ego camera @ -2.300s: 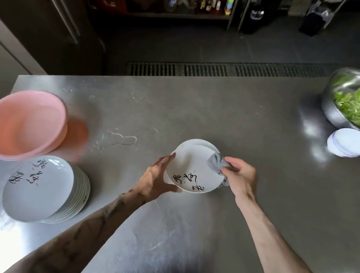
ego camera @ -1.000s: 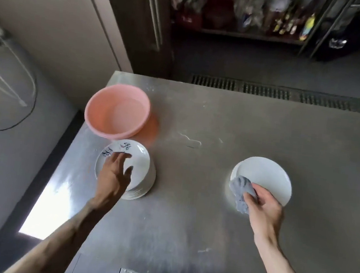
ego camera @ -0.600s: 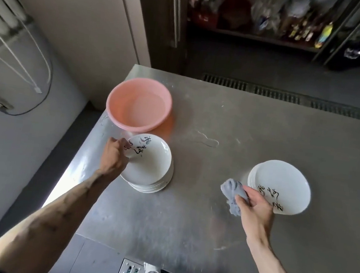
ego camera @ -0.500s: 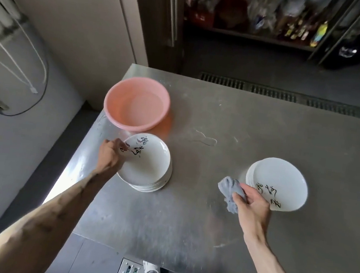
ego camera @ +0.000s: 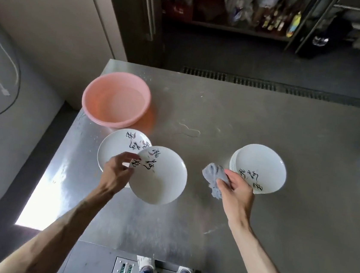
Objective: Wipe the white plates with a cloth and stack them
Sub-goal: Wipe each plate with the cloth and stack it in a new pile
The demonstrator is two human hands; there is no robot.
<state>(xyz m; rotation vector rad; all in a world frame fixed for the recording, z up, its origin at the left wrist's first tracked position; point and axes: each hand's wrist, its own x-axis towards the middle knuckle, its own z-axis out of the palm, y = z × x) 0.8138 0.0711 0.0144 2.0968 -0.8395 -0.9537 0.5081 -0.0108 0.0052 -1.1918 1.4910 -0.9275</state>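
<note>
Stainless-steel counter (ego camera: 233, 111), dull grey, with a bright patch of light on its left edge.

Left hand (ego camera: 118, 169): fingers curled, pinching the left rim of a white round plate with black brush characters (ego camera: 160, 179). The thumb lies on the upper face near the writing. The plate is face up and looks slightly tilted. It overlaps the near-right edge of a stack of white round plates (ego camera: 117, 149), whose top plate bears the same black characters. I cannot tell whether the held plate touches that stack.

Right hand (ego camera: 237, 189): fingers closed around a bunched grey-blue cloth (ego camera: 212, 178). Most of the cloth spills out to the left of the hand, and a tail hangs below it. Hand and cloth sit just beside the near-left rim of a second stack of white round plates (ego camera: 261, 165), on the right half of the counter. Its top plate is face up, with the black characters along the near edge. The fingertips overlap that rim from where I stand, but contact is unclear.

The two stacks are well apart, with bare steel between them.

A round pink plastic basin (ego camera: 116, 98) stands at the counter's far-left corner, just behind the left stack and almost touching it. A thin squiggle of water (ego camera: 187, 131) lies on the steel between the basin and the right stack.

Beyond the counter a long metal floor grate (ego camera: 254, 83) runs across. Behind it is a dark shelf of bottles (ego camera: 275, 21).
</note>
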